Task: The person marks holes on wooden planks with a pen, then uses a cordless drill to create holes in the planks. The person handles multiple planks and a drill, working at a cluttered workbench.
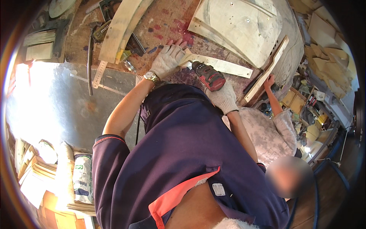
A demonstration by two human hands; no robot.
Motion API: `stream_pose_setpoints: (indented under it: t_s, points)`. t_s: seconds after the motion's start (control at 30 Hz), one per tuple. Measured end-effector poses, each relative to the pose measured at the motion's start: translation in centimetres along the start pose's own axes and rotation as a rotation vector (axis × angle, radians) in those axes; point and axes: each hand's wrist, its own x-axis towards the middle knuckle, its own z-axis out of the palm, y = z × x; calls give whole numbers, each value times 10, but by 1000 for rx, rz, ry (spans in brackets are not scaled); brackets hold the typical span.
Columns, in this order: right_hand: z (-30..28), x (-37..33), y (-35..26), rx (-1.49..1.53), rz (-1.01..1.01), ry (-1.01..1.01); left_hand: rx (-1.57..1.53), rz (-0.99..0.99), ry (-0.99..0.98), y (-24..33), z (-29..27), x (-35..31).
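My left hand [167,61], in a pale fingerless glove with a watch at the wrist, lies flat on the workbench with its fingers stretched out. It presses at the left end of a thin pale wood strip [228,66]. My right hand [223,96], in a whitish knit glove, is wrapped round the handle of a red and black cordless drill [209,76]. The drill's chuck points up and left, toward the strip's end beside my left hand. Part of the drill's grip is hidden by its body, and what the bit touches cannot be made out.
A curved wooden piece [120,32], an air blow gun [129,63] and a metal ruler [100,74] lie left. Large drilled wooden panels [232,26] are at the far side. A co-worker's hand [269,81] is by a long wooden strip [267,70] at the right.
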Motion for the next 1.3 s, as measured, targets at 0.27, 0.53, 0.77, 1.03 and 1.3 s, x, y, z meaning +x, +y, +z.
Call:
stream_pose_setpoints:
  t_s: [0.27, 0.53, 0.77, 1.03, 1.3]
  points:
    - [3, 2, 12, 73, -61, 38, -11, 9, 8, -1, 3, 0]
    - [0, 3, 14, 122, -131, 96, 22, 27, 25, -2, 2, 0]
    - [6, 1, 17, 182, -113, 119, -47, -2, -16, -2, 4, 1]
    - [2, -2, 11, 150, -30, 83, -65, -4, -2, -1, 3, 2]
    - [-5, 0, 7, 106, -25, -19, -89, 0, -11, -2, 0, 2]
